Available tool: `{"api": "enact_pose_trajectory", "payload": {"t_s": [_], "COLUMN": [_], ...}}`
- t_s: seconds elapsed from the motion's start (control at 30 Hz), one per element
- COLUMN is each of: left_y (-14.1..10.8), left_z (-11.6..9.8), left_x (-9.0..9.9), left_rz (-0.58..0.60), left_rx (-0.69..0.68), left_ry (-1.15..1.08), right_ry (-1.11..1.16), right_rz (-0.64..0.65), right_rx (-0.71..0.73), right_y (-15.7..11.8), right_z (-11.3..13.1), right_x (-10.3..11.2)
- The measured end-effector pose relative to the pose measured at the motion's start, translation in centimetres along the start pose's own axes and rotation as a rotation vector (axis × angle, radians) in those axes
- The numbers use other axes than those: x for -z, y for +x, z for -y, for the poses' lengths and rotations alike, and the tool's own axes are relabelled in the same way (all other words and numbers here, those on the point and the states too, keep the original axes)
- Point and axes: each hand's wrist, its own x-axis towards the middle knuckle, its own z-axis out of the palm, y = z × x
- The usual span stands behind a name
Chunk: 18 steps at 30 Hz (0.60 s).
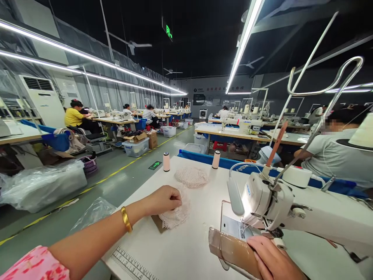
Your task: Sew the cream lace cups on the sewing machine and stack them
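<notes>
lying just under the left hand (165, 200), the near lace piece (175, 218) is a pale, scallop-edged bit of netting on the white tabletop (192, 249), showing past the hand on its far side and again below the fingertips. those fingers are curled in with the thumb, the gap between them narrow, set over the upper middle of the lace; whether any of it is pinched i cannot tell. a brown card (159, 223) pokes out from beneath the lace, on the side toward the wrist and its gold bracelet (126, 219). just beyond, apart from the fingers, sits the far lace pile (192, 177), between a left pink spool (166, 161) and a right pink spool (216, 160), both upright. well off to the right, the right hand (271, 254) rests palm down at the end of a brown strip (234, 249), close by the needle area of the sewing machine (264, 198); its fingers lie together, their undersides hidden, so i cannot tell whether they hold anything. a printed ruler (132, 266) marks the tabletop's near edge.
</notes>
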Motion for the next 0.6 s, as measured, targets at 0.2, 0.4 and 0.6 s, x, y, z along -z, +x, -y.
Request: {"api": "enact_pose_trajectory", "payload": {"t_s": [0.2, 0.4, 0.6], "left_y": [-0.2, 3.3, 4.2], "left_z": [-6.8, -7.3, -7.8], "left_x": [-4.7, -8.3, -10.4], "left_rz": [0.299, 0.216, 0.353], "left_rx": [-0.255, -0.373, -0.421], "left_ry": [-0.092, 0.343, 0.251], "right_ry": [0.075, -0.023, 0.189], "right_rz": [0.04, -0.022, -0.128], "right_rx": [-0.236, -0.378, -0.323], "right_y": [1.0, 2.0, 3.0], "right_z": [2.2, 3.7, 5.9], "right_x": [1.8, 3.2, 3.0]}}
